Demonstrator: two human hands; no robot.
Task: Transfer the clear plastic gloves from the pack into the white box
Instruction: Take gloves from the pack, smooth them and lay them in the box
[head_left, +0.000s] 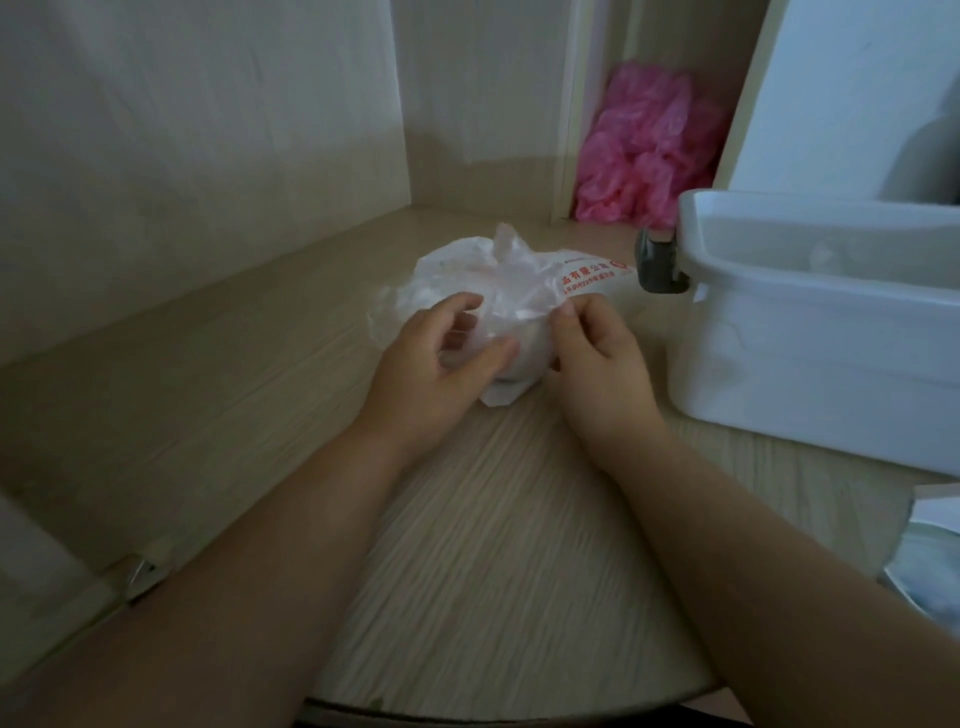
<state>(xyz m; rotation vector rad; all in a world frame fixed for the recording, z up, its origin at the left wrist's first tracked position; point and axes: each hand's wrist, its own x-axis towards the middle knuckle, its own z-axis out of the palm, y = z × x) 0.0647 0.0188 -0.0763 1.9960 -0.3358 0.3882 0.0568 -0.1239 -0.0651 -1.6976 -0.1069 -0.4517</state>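
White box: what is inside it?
Inside the box only pale inner walls show, with a faint blurred patch, perhaps clear plastic. Its near wall hides the bottom, so the contents cannot be judged.

Surface: a pale wood-grain table (493, 519) with a rounded near edge, walled by panels of the same finish at my 9 to 12 o'clock.

At 12 o'clock, near the middle: a crumpled pack (519, 286) of clear plastic with red print, lying flat on the wood.

At 2 o'clock: a white box (805, 364), open on top, standing upright just beside the pack but apart from it.

At 1 o'clock, in the recess behind the box: a heap of pink plastic (649, 156).

At 4 o'clock, cut off by the frame: a pale packet (935, 561); contents not readable.

At 8 o'clock, at the edge: a small metal fitting (140, 574).
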